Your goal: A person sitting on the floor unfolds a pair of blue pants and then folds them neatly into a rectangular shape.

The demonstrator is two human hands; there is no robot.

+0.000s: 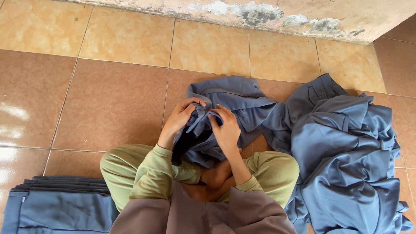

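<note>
I sit cross-legged on a tiled floor. Both my hands grip the same grey-blue garment (236,102), which lies spread on the floor in front of my knees. My left hand (180,117) pinches a bunched fold of the cloth near its waistband. My right hand (225,128) clutches the fabric just beside it, fingers curled into the fold. Part of the garment drapes down over my lap between my arms.
A loose heap of the same grey-blue cloth (346,151) lies to my right. A neat stack of folded grey-blue garments (60,203) sits at my left knee. Orange-brown floor tiles (108,99) stretch ahead to a peeling wall base (260,15).
</note>
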